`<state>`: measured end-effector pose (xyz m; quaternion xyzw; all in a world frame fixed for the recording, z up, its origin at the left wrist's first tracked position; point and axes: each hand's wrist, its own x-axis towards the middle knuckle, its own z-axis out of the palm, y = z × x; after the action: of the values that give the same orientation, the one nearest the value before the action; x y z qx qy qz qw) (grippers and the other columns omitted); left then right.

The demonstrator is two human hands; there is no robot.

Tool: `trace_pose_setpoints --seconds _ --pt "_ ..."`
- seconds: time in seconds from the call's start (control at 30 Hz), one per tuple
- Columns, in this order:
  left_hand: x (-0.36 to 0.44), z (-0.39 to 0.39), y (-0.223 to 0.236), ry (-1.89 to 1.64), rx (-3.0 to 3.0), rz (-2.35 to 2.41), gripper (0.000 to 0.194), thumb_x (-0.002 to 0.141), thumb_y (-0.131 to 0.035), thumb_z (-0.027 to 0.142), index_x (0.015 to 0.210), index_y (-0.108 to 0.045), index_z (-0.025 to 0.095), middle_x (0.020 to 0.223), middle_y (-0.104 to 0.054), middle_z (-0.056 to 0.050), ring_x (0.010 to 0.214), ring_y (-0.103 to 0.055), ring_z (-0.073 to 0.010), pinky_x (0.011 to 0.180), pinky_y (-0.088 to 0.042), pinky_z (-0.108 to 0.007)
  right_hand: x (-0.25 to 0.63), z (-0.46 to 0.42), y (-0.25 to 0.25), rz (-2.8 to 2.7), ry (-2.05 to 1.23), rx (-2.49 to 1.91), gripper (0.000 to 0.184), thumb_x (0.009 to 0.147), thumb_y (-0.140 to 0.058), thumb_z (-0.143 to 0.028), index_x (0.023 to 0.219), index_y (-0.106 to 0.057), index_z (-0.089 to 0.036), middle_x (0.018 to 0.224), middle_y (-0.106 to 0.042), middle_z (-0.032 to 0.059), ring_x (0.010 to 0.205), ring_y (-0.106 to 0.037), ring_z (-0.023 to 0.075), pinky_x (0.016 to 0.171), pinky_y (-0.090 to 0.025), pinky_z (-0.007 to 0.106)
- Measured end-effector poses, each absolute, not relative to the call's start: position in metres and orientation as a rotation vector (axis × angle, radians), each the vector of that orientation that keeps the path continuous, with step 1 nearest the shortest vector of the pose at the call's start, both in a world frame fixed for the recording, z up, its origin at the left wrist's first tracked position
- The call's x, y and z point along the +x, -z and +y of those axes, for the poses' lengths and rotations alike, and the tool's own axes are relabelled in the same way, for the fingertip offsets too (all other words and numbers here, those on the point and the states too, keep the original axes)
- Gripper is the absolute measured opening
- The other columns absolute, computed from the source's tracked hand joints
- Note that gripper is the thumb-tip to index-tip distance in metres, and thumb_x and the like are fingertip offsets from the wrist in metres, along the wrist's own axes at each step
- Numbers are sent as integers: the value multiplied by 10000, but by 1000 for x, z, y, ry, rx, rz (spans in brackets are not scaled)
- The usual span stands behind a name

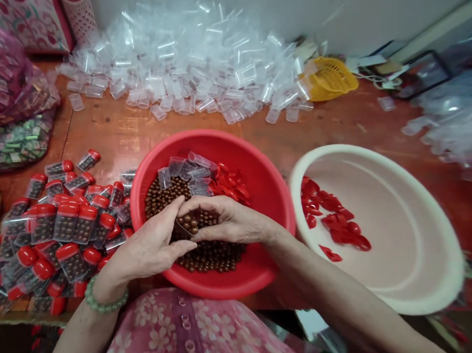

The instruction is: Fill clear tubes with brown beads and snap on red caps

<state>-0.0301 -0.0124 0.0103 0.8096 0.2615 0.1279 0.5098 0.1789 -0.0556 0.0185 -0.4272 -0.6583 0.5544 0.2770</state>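
A heap of empty clear plastic tubes (181, 68) spreads across a red-brown wooden counter (145, 131) in a cluttered workroom. Just beyond the heap's right end sits a yellow plastic basket (331, 78), while patterned pink paper bags (37, 23) stand behind its left end. Bulging plastic sacks of wrapped packets (3, 71) lie further left of the heap, and a mound of clear plastic (454, 115) lies well to its right.

1. My wooden table (148, 126) has a reddish-orange top, and the red plastic basin (275, 195) sits on it right in front of me.
2. Just left of that basin, red-capped filled tubes (65, 224) lie piled together.
3. Just right of it stands a white basin (338, 151).
4. Beyond it spreads a heap of clear plastic tubes (181, 68), touching a yellow basket (331, 78).
5. Well left of it sit bulging plastic bags of packets (10, 78).
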Motion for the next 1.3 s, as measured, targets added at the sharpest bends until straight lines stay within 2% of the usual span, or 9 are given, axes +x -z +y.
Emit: trace_pose_setpoints --seconds 0.17,0.37,0.53,0.63,0.7,0.77,0.9,1.07,1.3 --pt "-18 -11 -4 -330 1764 682 582 868 -596 254 1411 -422 137 1394 -547 -161 1275 -541 -259 1080 -429 -462 180 -64 -28 -1896 -1249 -1207 344 892 -573 -190 1235 -584 -165 1154 -695 75 1036 -653 155 937 -480 287" --pt "-14 -9 -11 -391 1571 579 407 873 -580 204 1279 -583 182 1301 -637 -84 1200 -599 -217 1094 -417 -408 178 -73 -26 -1852 -951 -1265 321 874 -629 -210 1194 -616 -191 1115 -711 73 1018 -663 169 908 -501 291" --pt "-15 -9 -11 -482 1454 683 374 832 -637 210 1203 -627 161 1128 -714 -76 1051 -661 -198 967 -509 -341 180 -82 -24 -1687 -1000 -1341 335 855 -653 -196 1187 -611 -176 998 -719 44 790 -674 122 759 -535 238" --pt "-19 -8 -16 -548 1385 681 225 807 -679 210 1026 -684 159 977 -731 -49 904 -678 -159 849 -533 -259 179 -90 -24 -1817 -1081 -1385 421 860 -646 -202 1271 -556 -184 1090 -698 64 910 -672 150 847 -533 278" --pt "-22 -8 -20 -552 1357 621 155 803 -695 213 948 -690 159 953 -721 -45 897 -671 -150 833 -524 -234 179 -96 -25 -1990 -1081 -1470 445 872 -631 -212 1303 -530 -177 1210 -649 103 1098 -620 200 966 -491 340" --pt "-23 -8 -23 -513 1369 538 140 816 -682 210 949 -687 164 982 -713 -51 936 -667 -161 844 -520 -237 180 -101 -25 -2127 -1086 -1596 394 891 -598 -216 1280 -549 -168 1235 -625 122 1155 -587 230 997 -470 377" --pt "-17 -9 -26 -486 1536 595 138 846 -640 185 977 -677 167 1026 -707 -51 987 -653 -152 894 -496 -232 195 -105 -22 -2150 -1054 -1896 236 917 -525 -163 1127 -632 -177 1063 -675 92 982 -644 209 880 -502 341" --pt "-13 -9 -31 -452 1525 657 155 879 -605 234 1013 -650 170 1043 -703 -45 957 -652 -131 837 -504 -204 222 -93 -12 -2024 -641 -2392 152 923 -500 -169 981 -639 -152 942 -659 93 904 -629 218 810 -464 316" --pt "-11 -5 -28 -450 1521 719 126 872 -596 226 960 -646 150 944 -698 -39 875 -646 -124 804 -501 -211 227 -68 3 -2060 -352 -2565 156 898 -559 -263 1016 -611 -175 995 -633 83 917 -621 231 678 -416 295"
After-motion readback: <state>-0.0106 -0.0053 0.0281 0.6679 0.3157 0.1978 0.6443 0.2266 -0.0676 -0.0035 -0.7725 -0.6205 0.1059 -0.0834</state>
